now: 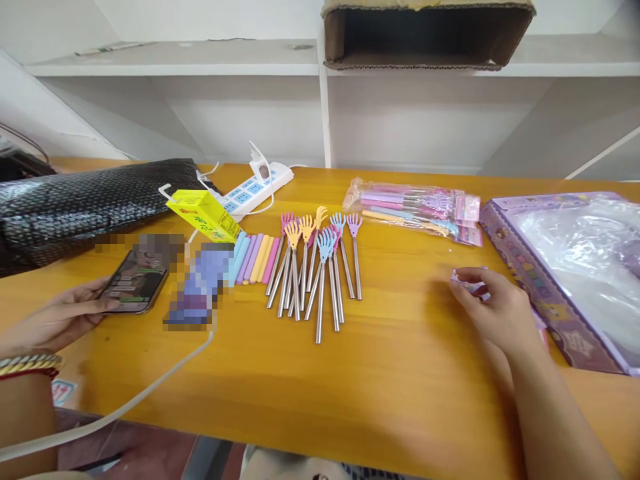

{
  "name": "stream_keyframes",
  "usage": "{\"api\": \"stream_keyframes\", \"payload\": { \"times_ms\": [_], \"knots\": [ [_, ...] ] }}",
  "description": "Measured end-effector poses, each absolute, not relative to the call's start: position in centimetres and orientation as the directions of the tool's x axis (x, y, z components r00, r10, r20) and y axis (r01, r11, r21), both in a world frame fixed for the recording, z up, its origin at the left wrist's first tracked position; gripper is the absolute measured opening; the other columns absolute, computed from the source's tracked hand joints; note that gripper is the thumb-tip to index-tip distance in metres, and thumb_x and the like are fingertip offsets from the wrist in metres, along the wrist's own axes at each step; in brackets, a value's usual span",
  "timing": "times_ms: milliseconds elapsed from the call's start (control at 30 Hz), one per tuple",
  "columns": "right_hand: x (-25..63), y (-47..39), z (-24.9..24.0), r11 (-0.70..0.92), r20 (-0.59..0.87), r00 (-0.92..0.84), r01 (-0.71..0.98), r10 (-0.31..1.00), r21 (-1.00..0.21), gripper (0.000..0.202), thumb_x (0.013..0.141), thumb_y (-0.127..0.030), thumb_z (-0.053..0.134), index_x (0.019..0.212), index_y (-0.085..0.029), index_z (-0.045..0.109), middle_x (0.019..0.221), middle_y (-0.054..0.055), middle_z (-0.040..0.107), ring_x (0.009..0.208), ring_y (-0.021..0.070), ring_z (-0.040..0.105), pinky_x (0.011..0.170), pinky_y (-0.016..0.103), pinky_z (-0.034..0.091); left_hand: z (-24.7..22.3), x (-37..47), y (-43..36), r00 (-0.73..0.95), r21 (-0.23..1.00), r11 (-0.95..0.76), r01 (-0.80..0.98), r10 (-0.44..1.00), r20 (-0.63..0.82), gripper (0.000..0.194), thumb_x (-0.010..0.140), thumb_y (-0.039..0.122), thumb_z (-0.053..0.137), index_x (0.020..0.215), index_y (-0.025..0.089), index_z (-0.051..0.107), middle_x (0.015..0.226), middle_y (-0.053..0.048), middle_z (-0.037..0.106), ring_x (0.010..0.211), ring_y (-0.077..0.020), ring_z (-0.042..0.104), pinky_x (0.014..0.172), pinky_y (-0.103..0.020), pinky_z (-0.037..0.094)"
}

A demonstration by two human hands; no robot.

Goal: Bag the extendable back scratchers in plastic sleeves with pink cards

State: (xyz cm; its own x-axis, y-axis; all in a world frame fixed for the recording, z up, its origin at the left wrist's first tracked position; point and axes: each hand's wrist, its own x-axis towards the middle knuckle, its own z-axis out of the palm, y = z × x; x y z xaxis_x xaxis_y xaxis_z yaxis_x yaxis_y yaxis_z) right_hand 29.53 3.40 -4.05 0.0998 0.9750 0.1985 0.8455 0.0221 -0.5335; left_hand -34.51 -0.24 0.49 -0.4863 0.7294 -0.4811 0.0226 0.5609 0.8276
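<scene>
My left hand (75, 308) is wrapped round a phone (137, 283) with a lit screen, at the left of the table. At the right, my right hand (487, 300) pinches a small, pale purple piece (473, 285) just above the tabletop; its shape is partly hidden by the fingers. Metal rods with coloured hand-shaped heads (320, 267) lie in a bunch in the middle. Left of them is a row of pastel handles (256, 259). Wrapped pastel pieces in clear bags (415, 207) lie behind, toward the right.
A purple box with clear plastic (555, 300) lies at the far right. A yellow carton (205, 213), a power strip (260, 190) and a black wrapped bundle (100, 200) stand back left. A white cable (150, 392) crosses the front left. A cardboard box (427, 37) sits on the shelf.
</scene>
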Motion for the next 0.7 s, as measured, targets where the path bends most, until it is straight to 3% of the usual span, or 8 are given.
{"api": "stream_keyframes", "payload": {
  "times_ms": [133, 700],
  "knots": [
    [29.6, 3.4, -4.0, 0.025, 0.203, 0.097, 0.851, 0.974, -0.524, 0.032, 0.076, -0.046, 0.053, 0.093, -0.021, 0.063, 0.092, 0.007, 0.067, 0.067, 0.0178, 0.059, 0.065, 0.033, 0.047, 0.2, -35.1, -0.2, -0.451, 0.814, 0.581, -0.016, 0.722, -0.524, 0.074, 0.034, 0.004, 0.076, 0.105, 0.019, 0.063, 0.1, -0.005, 0.07, 0.084, -0.0242, 0.066, 0.06, -0.022, 0.058],
    [29.7, 3.4, -4.3, 0.028, 0.188, 0.085, 0.849, 0.978, -0.528, 0.029, 0.076, -0.044, 0.055, 0.092, -0.021, 0.063, 0.092, 0.005, 0.067, 0.07, 0.0176, 0.06, 0.064, 0.031, 0.047, -0.2, -35.7, -0.3, -0.406, 0.803, 0.594, 0.04, 0.744, -0.53, 0.072, 0.032, 0.005, 0.08, 0.101, 0.017, 0.064, 0.1, -0.007, 0.07, 0.08, -0.0223, 0.066, 0.065, -0.023, 0.057]
  ]
}}
